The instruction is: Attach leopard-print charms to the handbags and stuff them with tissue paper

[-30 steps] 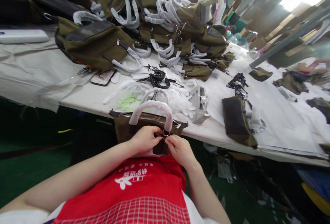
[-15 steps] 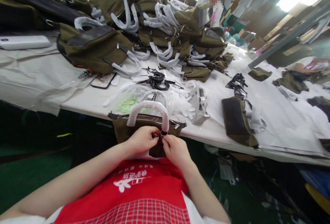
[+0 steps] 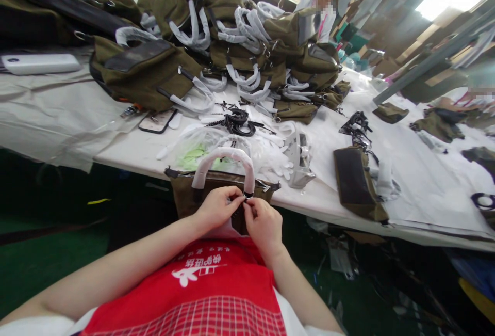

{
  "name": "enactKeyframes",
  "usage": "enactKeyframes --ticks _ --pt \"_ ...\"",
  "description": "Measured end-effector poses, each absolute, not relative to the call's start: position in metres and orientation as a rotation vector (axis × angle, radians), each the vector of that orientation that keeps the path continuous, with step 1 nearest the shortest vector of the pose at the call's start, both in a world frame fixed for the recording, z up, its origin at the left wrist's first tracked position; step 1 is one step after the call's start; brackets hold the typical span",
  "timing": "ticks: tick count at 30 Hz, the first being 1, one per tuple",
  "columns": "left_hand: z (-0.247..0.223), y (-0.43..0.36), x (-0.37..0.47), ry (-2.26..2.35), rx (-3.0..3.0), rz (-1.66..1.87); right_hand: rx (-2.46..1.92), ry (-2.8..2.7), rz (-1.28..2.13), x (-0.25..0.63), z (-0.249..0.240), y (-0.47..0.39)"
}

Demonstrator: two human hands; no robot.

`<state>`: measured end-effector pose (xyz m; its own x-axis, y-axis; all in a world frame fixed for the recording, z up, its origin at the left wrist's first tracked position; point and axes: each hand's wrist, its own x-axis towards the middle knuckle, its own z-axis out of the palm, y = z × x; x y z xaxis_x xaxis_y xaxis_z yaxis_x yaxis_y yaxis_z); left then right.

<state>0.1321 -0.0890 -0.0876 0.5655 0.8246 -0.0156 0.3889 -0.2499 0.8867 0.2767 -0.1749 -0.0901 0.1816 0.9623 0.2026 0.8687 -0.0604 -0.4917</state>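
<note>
An olive-green handbag [image 3: 183, 191] with a dark zipped top leans upright against the table's front edge, close to my body. Its raised handle [image 3: 222, 153] is wrapped in white material. At the right foot of this handle is a small metal ring [image 3: 248, 195]. My left hand [image 3: 221, 206] and my right hand [image 3: 263, 222] are both closed in a pinch just below the ring, fingertips almost meeting. Whatever small dark piece sits between them is mostly covered by the fingers.
Olive bags [image 3: 143, 73] are heaped across the back of the table [image 3: 124, 153]. Black coiled straps [image 3: 240, 122], clear plastic with white tags [image 3: 266, 153], a phone [image 3: 158, 121] and a metal tape dispenser [image 3: 302, 155] lie nearer. Another bag [image 3: 358, 184] stands right. People work beyond.
Both pinched hands have shifted slightly upward, and their fingertips have come closer together below the ring. The view has moved a little; the handbag stays at the table edge.
</note>
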Motion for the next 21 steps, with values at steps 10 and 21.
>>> enactKeyframes --ticks 10,21 --pt "-0.079 -0.085 0.127 1.074 1.433 0.759 -1.937 -1.944 0.181 0.286 -0.090 -0.165" --pt "-0.077 -0.081 0.120 1.128 1.955 0.394 -1.918 -1.887 0.424 0.293 -0.088 -0.158"
